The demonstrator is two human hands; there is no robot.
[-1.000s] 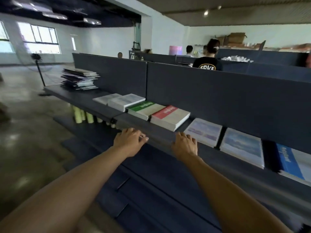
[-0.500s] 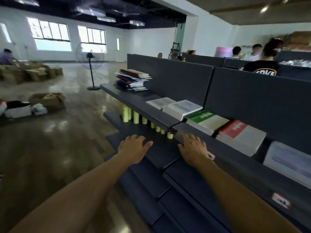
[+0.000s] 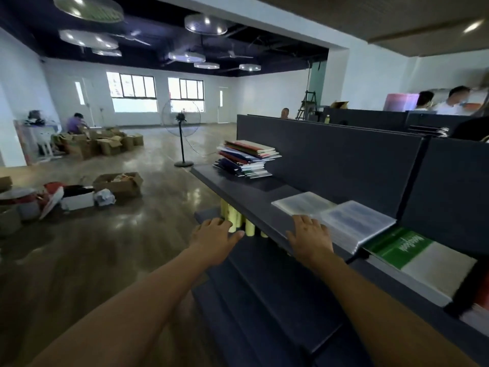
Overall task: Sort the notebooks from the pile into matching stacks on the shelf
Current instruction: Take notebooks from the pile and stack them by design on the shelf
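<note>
a: where are the hands?
b: both empty, fingers spread; left hand point(image 3: 215, 235) off the shelf point(image 3: 238, 189), right hand point(image 3: 309, 238) over its edge.
a: the step?
b: likely reaching toward the pile point(image 3: 247, 158), well ahead at the shelf's far end.

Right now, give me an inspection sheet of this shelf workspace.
Surface: dark shelf, long, with a back panel.
Job's things: mixed notebook pile at the far end; clear-covered stack and green stack sorted nearer.
Clutter: yellow rolls beneath the shelf.
Hands: left hand empty, beside the shelf's edge; right hand flat at the shelf's front edge; neither holds a notebook.
Cables: a thin cord on the floor by the fan's base.
Surroundings: standing fan, open cardboard boxes, people at the back.
</note>
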